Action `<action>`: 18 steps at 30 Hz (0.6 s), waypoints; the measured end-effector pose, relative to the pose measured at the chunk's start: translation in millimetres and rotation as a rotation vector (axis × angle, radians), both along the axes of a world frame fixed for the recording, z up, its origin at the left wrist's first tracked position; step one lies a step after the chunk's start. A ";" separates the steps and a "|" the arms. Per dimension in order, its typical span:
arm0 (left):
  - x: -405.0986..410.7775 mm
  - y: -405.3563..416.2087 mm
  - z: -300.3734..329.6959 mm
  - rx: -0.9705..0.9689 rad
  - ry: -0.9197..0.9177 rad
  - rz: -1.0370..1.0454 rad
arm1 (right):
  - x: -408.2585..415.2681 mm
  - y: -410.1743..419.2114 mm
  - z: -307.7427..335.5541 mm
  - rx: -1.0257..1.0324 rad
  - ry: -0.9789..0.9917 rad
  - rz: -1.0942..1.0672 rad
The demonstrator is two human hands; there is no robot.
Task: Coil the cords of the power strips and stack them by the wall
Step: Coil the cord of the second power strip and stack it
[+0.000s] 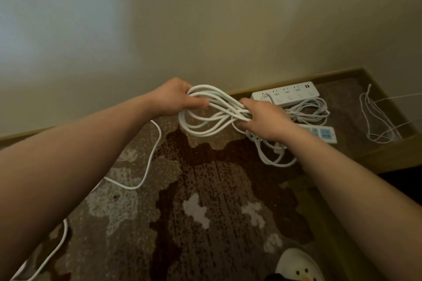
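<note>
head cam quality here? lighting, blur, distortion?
Head view: dim, warm light, with a pale bluish patch on the wall upper left; wide-angle bending curves the baseboard; overall soft, socket detail on the power strip smeared; both forearms loom large at the edges; the coiled cord reads clearly, no glare.

We see the coiled cord (212,107) as smooth white plastic with a slight sheen. Same goes for the power strip (288,95) by the wall, its plastic shell semi-glossy. The carpet (205,201) looks like rough, low-pile cloth, mottled brown and grey. The wall (205,18) reads as matt paint, and the baseboard (331,74) seems dull too.
</note>
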State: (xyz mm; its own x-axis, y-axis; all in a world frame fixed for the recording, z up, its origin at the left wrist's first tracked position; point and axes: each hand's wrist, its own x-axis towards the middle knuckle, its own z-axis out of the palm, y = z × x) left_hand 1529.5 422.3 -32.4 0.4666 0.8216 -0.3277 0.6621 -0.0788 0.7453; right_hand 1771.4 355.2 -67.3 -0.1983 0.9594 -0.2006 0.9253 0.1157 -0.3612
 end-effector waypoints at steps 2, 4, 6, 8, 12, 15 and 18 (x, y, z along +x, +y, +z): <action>1.3 -0.1 3.7 -0.033 -0.032 0.038 | 0.9 -9.0 -12.3 0.136 0.011 -0.004; 4.0 -0.5 6.2 -0.045 -0.049 0.053 | 3.6 -14.6 -20.9 0.192 0.084 0.001; 5.1 0.9 7.4 -0.038 -0.060 0.080 | 4.8 -16.5 -23.5 0.192 0.186 0.010; 4.3 5.7 7.3 -0.001 -0.061 0.111 | 1.5 -16.2 -22.4 0.176 0.271 0.023; 4.5 11.0 2.4 0.119 -0.011 0.117 | -3.6 -12.2 -18.4 0.142 0.310 0.040; 5.2 9.8 -1.5 0.197 0.028 0.103 | -1.8 -5.9 -15.7 0.115 0.271 0.029; 6.1 11.2 -2.2 0.303 0.094 0.074 | -0.1 -2.3 -14.7 0.139 0.228 0.022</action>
State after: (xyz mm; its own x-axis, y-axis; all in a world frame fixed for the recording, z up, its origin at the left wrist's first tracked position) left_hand 1535.6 433.4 -34.6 0.3816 0.9186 -0.1022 0.7389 -0.2368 0.6309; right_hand 1771.3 352.9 -82.1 -0.2438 0.9697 -0.0149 0.8186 0.1976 -0.5393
